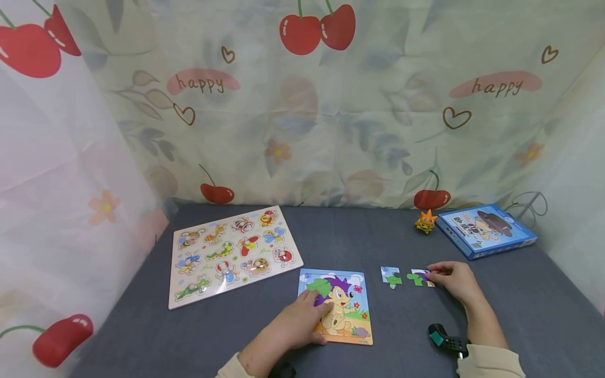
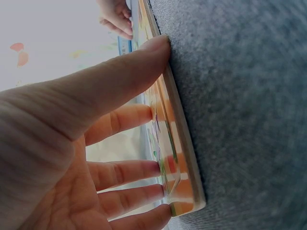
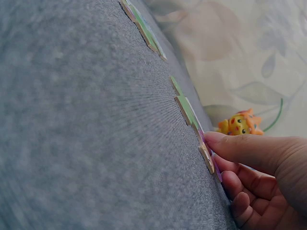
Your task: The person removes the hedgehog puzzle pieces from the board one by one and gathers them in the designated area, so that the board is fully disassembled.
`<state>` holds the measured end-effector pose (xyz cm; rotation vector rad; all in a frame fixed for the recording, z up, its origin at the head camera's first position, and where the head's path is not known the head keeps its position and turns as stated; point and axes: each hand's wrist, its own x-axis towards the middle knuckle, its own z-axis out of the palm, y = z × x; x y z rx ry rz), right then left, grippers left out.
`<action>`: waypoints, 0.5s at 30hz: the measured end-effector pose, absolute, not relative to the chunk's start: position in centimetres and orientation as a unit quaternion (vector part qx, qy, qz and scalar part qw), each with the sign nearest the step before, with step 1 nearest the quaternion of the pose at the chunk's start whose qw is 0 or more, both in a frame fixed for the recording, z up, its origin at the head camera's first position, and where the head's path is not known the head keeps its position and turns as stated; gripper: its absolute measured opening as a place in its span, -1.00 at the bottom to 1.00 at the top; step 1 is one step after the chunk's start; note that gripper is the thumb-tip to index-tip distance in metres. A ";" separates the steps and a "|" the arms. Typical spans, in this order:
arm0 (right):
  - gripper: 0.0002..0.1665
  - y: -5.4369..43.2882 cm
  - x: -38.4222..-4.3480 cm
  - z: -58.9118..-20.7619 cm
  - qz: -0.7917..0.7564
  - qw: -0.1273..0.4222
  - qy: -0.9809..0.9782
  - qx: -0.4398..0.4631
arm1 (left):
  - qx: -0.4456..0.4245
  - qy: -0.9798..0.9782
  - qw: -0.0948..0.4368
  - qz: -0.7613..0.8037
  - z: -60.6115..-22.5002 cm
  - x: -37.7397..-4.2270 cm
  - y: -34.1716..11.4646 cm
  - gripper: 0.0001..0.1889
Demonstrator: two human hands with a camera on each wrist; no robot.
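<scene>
A framed jigsaw puzzle with a purple-haired hedgehog picture lies flat on the dark table. My left hand rests on its left part, covering some of the picture. In the left wrist view, straight fingertips touch the puzzle's face, and the thumb lies at its near edge. To the right, my right hand pinches a green-and-purple jigsaw piece by its right end, low at the tabletop. Left of that piece, apart from it, lies a blue-and-green jigsaw piece.
An insect peg board lies at the left. At the back right stand a small orange-and-yellow figurine and a blue box. A patterned cloth hangs behind the table. Thin cable loops show beyond the box.
</scene>
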<state>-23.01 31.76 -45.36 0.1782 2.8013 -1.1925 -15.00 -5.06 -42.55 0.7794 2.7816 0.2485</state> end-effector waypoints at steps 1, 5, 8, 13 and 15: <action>-0.61 31.8 -23.0 -45.4 -0.391 0.046 0.918 0.058 | 0.268 0.952 0.120 0.084 -42.5 -15.0 -5.0 -0.33; -0.61 32.1 -22.9 -45.4 -0.391 0.044 0.918 0.060 | 0.274 0.951 0.113 0.083 -42.5 -15.0 -4.9 -0.33; -0.58 32.2 -22.8 -45.4 -0.392 0.042 0.916 0.066 | 0.274 0.952 0.109 0.084 -42.5 -14.9 -4.9 -0.32; -0.48 31.9 -22.9 -44.9 -0.409 0.044 0.908 0.077 | 0.273 0.952 0.109 0.085 -42.3 -15.0 -5.0 -0.32; -0.43 31.7 -22.9 -44.5 -0.420 0.045 0.904 0.070 | 0.277 0.952 0.105 0.078 -42.2 -15.0 -5.0 -0.30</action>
